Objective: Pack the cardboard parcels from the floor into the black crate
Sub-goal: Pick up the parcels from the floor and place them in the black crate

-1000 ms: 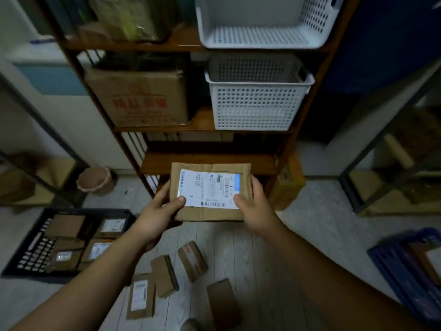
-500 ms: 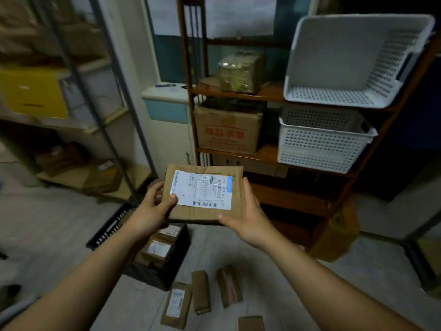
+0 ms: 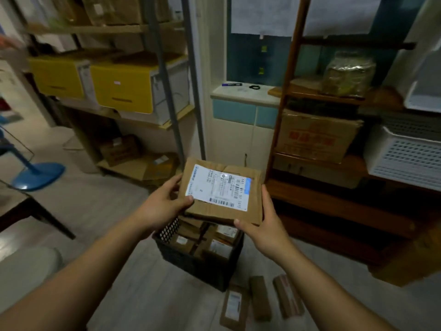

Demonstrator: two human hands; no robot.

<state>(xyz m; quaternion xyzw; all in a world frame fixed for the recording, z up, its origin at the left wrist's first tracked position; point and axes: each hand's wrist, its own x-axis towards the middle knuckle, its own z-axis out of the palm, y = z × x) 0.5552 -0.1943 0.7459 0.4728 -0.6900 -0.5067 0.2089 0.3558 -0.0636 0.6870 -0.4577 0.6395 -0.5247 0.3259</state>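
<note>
A flat cardboard parcel (image 3: 254, 212) with a white shipping label is held label-up by both hands. My left hand (image 3: 159, 206) grips its left edge, thumb on the label corner. My right hand (image 3: 265, 229) holds its right and lower edge. The parcel hovers directly above the black crate (image 3: 205, 266), which stands on the floor and holds several labelled parcels. Three more parcels lie on the floor just right of the crate: one with a white label (image 3: 233, 306), a plain one (image 3: 260, 297) and a taped one (image 3: 288, 296).
A wooden shelf unit (image 3: 338, 206) with a printed carton (image 3: 315, 137) and white baskets (image 3: 405, 156) stands to the right. A metal rack with yellow drawer boxes (image 3: 121, 88) is at left. A blue stand base (image 3: 38, 175) and a dark table corner (image 3: 21, 206) sit far left.
The view has swung left and the parcel has travelled with both hands from in front of the wooden shelf to a spot over the black crate. Both grips are unchanged.
</note>
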